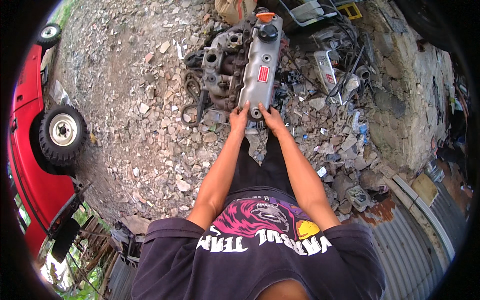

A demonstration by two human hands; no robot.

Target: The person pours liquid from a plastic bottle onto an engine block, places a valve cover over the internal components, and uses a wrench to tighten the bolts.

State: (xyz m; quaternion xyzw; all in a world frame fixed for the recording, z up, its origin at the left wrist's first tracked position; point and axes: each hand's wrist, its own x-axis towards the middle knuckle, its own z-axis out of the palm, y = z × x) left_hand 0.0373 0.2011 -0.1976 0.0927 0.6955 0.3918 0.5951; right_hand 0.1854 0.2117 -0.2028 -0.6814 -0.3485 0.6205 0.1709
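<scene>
A car engine's cylinder head with a silver valve cover (pixel 256 80) lies lengthwise ahead of me. On its left side is a grimy intake manifold (pixel 216 75) with round openings. An orange cap (pixel 265 17) and a black cap (pixel 268 33) sit at the cover's far end, and a red label is stuck on its middle. My left hand (pixel 239 118) grips the near left corner, thumb on the cover. My right hand (pixel 272 120) holds the near right corner in the same way. The other fingers of both hands are mostly hidden under the near end.
Broken stone and tile cover the ground (pixel 145 125). A red vehicle (pixel 30 130) with a chunky black tyre (pixel 62 134) stands at left. Scrap parts and a perforated metal piece (pixel 327 75) lie right of the engine part, beside a stone wall (pixel 400 95). Corrugated metal sheeting (pixel 400 245) is at lower right.
</scene>
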